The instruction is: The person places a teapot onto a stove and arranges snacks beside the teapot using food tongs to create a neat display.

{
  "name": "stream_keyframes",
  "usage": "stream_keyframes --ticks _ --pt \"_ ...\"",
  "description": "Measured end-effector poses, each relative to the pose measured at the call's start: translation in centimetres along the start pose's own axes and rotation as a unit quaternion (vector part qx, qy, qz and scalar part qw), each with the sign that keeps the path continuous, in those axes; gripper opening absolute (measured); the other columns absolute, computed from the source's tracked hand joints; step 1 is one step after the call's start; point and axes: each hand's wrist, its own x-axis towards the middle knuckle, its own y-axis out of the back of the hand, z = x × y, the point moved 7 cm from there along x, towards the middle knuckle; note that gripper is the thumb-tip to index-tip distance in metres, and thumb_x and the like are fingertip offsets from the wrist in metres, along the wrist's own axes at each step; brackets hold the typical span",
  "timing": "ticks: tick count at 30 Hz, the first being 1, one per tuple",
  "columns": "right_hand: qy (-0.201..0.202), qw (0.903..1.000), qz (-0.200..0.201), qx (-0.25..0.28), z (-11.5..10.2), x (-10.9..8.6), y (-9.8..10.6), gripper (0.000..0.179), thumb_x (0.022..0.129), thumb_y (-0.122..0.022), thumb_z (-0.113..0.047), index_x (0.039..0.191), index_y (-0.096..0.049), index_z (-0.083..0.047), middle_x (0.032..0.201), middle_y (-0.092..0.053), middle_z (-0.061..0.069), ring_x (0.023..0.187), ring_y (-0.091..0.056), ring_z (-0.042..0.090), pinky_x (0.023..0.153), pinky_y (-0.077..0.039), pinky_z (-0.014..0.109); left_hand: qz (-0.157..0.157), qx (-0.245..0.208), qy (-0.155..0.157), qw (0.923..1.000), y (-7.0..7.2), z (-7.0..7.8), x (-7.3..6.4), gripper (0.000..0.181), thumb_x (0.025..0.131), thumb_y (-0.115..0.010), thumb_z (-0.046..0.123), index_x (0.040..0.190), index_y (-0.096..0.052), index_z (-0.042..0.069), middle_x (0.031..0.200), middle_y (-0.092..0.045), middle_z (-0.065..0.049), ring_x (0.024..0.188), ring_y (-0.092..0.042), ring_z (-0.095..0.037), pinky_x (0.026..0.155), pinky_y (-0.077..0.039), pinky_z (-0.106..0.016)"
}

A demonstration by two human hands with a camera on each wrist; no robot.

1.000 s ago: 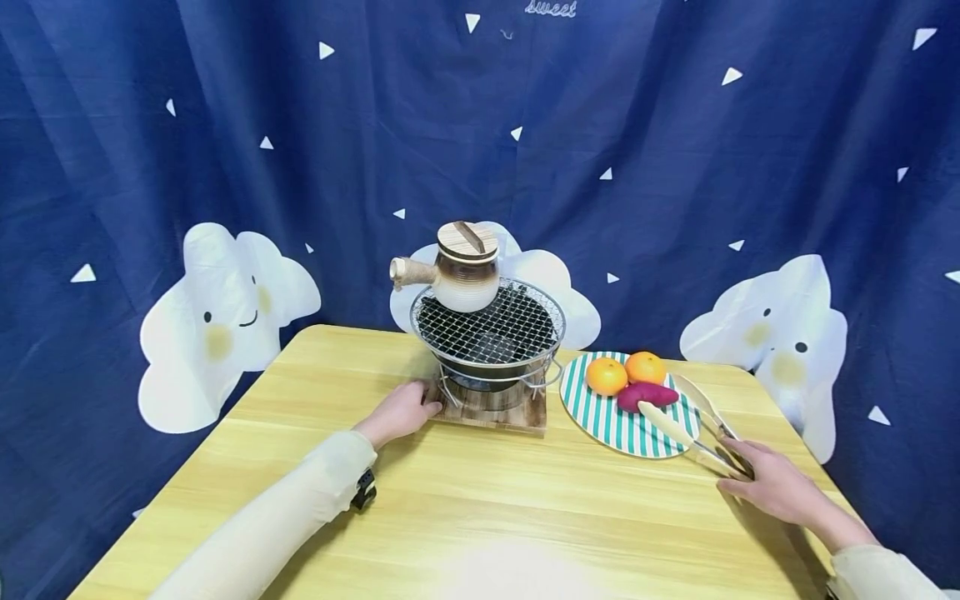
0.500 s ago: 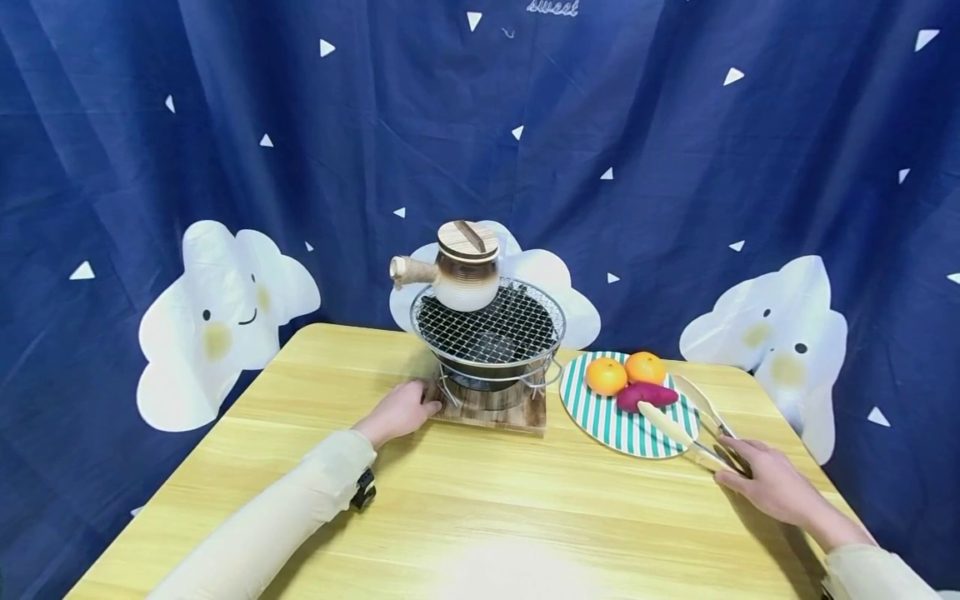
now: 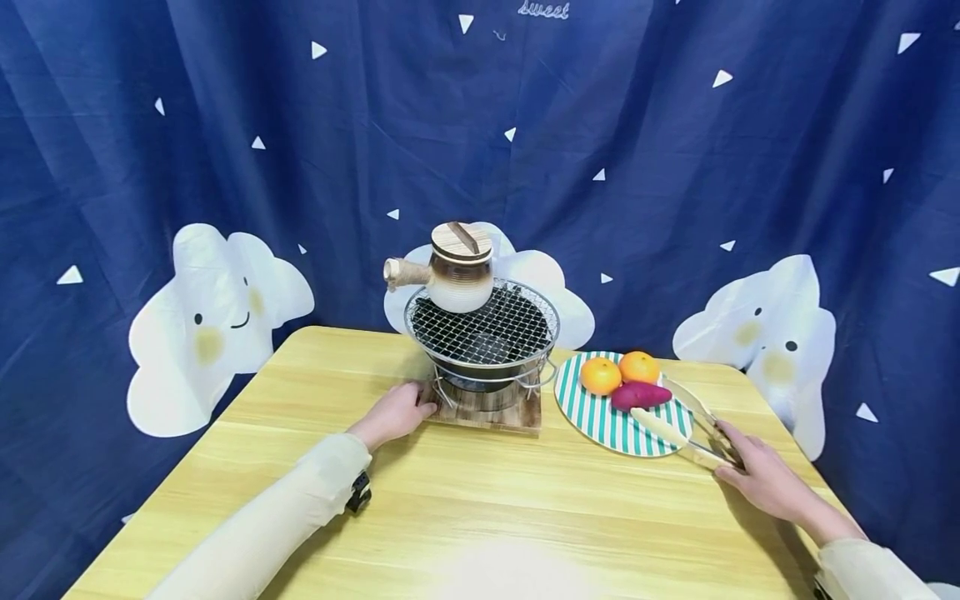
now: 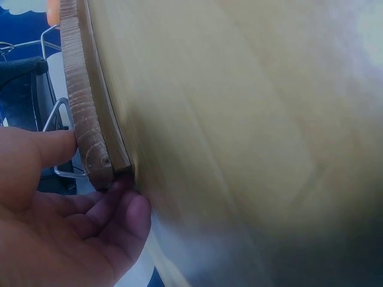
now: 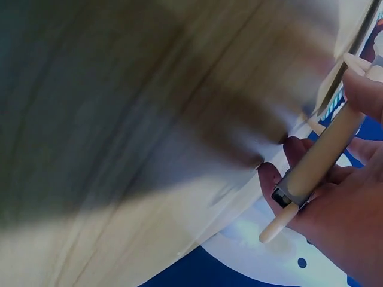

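Observation:
My left hand [image 3: 397,412] pinches the near left corner of a brown wooden board [image 3: 487,418], thumb on top and fingers curled at its underside in the left wrist view. On that board stands a round black grill [image 3: 483,329] with a wire mesh. My right hand [image 3: 772,479] holds a pair of tongs [image 3: 660,427] by the handle [image 5: 326,152]. The spread tongs reach over a green-and-white striped round plate [image 3: 592,421]. One tip lies close in front of a purple sweet potato [image 3: 640,396], the other by its right end. Two oranges [image 3: 601,376] sit behind it.
A brown-and-white pot [image 3: 459,290] with a wooden lid and side handle stands at the back left of the mesh. The grill's wire side handle [image 3: 540,379] is near the plate. A blue curtain [image 3: 480,125] hangs behind the wooden table [image 3: 450,508].
The head view has turned slightly, so everything sits a little further left. My right hand has moved slightly forward with the tongs. My left hand keeps its place on the board.

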Motion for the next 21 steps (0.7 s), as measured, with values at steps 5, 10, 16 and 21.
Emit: stream_keyframes --ticks 5,10,16,21 --pt "-0.003 1.0000 0.007 0.002 0.2 -0.3 0.0 0.076 0.084 -0.078 -0.007 0.144 -0.037 0.012 0.111 -0.061 0.037 0.101 -0.060 0.051 0.081 -0.047 0.062 0.001 -0.002 -0.003 1.0000 0.0 0.0 0.0 0.019 0.096 -0.065 0.024 0.084 -0.058 0.012 0.079 -0.059 -0.003 0.076 -0.058 -0.021 0.081 -0.052 -0.046" --pt "0.005 0.9992 0.027 0.029 0.0 -0.6 0.5 0.076 0.085 -0.077 -0.006 0.141 -0.034 0.021 0.123 -0.053 0.046 0.110 -0.053 0.060 0.105 -0.041 0.033 0.002 -0.003 -0.002 1.0000 0.0 -0.1 0.1 0.020 0.096 -0.065 0.024 0.082 -0.057 0.012 0.079 -0.058 -0.003 0.076 -0.057 -0.021 0.080 -0.052 -0.046" --pt "-0.008 0.9989 0.024 0.039 -0.1 0.2 2.1 0.062 0.085 -0.077 -0.007 0.130 -0.044 0.018 0.100 -0.062 0.026 0.085 -0.059 0.030 0.070 -0.044 0.020 0.003 -0.003 0.004 1.0000 -0.1 -0.2 0.1 0.019 0.095 -0.065 0.025 0.084 -0.058 0.012 0.080 -0.059 -0.004 0.077 -0.057 -0.022 0.080 -0.051 -0.046" --pt "-0.021 0.9995 0.013 0.021 -0.4 1.1 3.3 0.071 0.084 -0.080 -0.011 0.134 -0.041 0.023 0.099 -0.064 0.029 0.080 -0.061 0.027 0.065 -0.049 0.038 0.000 -0.001 0.006 1.0000 0.0 -0.1 -0.1 0.019 0.096 -0.066 0.026 0.085 -0.059 0.012 0.080 -0.059 -0.004 0.076 -0.057 -0.022 0.079 -0.051 -0.045"
